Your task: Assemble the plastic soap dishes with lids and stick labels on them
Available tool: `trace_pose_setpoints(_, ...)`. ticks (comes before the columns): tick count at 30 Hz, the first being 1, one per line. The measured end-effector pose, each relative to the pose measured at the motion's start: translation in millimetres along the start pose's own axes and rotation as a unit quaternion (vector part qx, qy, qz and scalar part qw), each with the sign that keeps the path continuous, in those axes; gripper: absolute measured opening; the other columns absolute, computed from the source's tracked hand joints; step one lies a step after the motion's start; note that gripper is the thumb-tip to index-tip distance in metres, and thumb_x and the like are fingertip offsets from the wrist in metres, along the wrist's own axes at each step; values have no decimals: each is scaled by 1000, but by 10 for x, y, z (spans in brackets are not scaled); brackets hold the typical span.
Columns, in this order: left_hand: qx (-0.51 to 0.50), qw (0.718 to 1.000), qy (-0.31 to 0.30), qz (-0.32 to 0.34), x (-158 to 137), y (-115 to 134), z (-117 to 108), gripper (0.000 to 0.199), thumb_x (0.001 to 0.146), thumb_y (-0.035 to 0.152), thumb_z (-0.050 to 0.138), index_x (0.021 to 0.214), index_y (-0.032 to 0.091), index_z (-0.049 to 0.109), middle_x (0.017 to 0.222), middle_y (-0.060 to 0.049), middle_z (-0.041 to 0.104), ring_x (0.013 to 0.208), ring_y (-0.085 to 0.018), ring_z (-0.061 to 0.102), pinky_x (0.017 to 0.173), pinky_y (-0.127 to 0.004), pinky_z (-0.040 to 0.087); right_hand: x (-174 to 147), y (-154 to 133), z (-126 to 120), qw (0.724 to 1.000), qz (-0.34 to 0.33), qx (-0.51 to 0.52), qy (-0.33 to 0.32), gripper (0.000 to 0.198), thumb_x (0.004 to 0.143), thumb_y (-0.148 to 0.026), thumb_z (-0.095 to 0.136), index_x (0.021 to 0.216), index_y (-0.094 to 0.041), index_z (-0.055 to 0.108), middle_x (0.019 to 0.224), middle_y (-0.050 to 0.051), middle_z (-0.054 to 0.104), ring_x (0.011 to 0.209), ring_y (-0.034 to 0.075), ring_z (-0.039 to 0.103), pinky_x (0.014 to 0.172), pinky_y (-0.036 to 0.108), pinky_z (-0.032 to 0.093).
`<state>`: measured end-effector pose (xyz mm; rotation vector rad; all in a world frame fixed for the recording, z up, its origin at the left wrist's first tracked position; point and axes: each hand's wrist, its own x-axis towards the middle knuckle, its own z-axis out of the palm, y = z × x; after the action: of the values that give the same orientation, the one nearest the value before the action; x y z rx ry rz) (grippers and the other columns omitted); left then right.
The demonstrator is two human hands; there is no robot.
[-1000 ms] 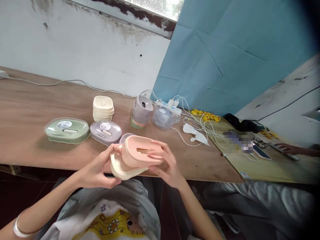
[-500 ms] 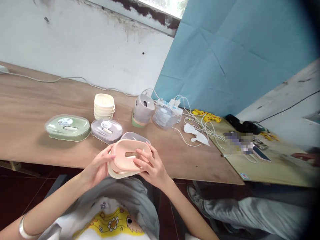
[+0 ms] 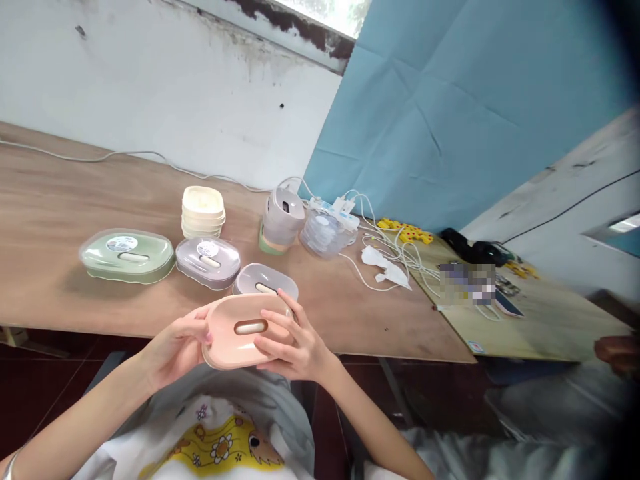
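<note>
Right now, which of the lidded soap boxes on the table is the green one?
The green soap box, farthest left in the row. The two lidded boxes to its right are greyish lilac.

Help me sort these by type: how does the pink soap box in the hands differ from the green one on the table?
The pink soap box is held up off the table between the left hand and right hand; the green soap box rests on the wooden table, untouched. The green one wears a clear cover with a round sticker; the pink one shows neither. The green looks somewhat larger. Both are rounded oblongs with an oval slot on top.
</note>
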<state>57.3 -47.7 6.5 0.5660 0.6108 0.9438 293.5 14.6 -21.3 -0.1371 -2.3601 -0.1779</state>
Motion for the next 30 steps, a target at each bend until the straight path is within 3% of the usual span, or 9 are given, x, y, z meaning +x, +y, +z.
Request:
trace_pose_setpoints(6, 15, 999, 50, -1, -16, 5, -24, 70, 58, 11, 58, 126, 22, 61, 102, -5, 75, 103, -31, 66, 67, -28, 57, 58, 1, -10, 999, -20, -35, 0, 24, 91, -40, 59, 105, -21, 62, 108, 13, 67, 117, 25, 60, 111, 60, 38)
trace_pose_setpoints(10, 7, 999, 49, -7, -24, 24, -17, 69, 63, 14, 61, 131, 21, 56, 104, -7, 74, 105, -32, 66, 71, -30, 57, 54, 14, -8, 997, -50, -60, 9, 19, 91, -31, 59, 105, -19, 62, 105, 13, 69, 115, 24, 62, 109, 58, 43)
trace_pose_setpoints(14, -23, 999, 36, -21, -39, 40, 50, 66, 73, 19, 62, 137, 26, 50, 111, -6, 72, 107, -32, 66, 80, -33, 56, 42, -16, -9, 990, -27, -119, 68, 21, 83, -36, 69, 99, -23, 64, 106, 10, 69, 129, 36, 50, 83, 51, 61)
trace_pose_setpoints(17, -45, 998, 18, -31, -52, 33, 75, 67, 77, 22, 63, 141, 29, 43, 117, -6, 70, 109, -32, 66, 85, -37, 56, 31, -51, -20, 987, -20, -147, 69, 24, 80, -37, 73, 98, -24, 65, 105, 11, 70, 133, 42, 44, 73, 46, 62)
trace_pose_setpoints(23, 9, 995, 103, -13, -84, 29, 110, 55, 74, 18, 64, 129, 22, 56, 116, -5, 72, 108, -27, 67, 79, -30, 59, 10, -51, -4, 995, 6, -101, 15, 30, 79, -44, 74, 100, -26, 64, 112, 11, 68, 138, 40, 36, 88, 56, 57)
trace_pose_setpoints(28, 8, 994, 105, -26, -98, 42, 150, 45, 74, 15, 61, 119, 16, 63, 112, -8, 74, 108, -28, 68, 86, -31, 57, -46, -8, 43, 997, 24, -67, 26, 24, 83, -22, 70, 105, -29, 63, 112, 5, 69, 129, 30, 52, 91, 50, 60)
trace_pose_setpoints(30, 0, 993, 110, -39, -76, 32, 109, 46, 74, 16, 62, 120, 11, 61, 112, -11, 73, 106, -29, 69, 86, -32, 58, -48, -1, 8, 997, 41, -58, 11, 26, 83, -23, 70, 106, -34, 63, 114, 1, 69, 130, 29, 51, 88, 47, 61)
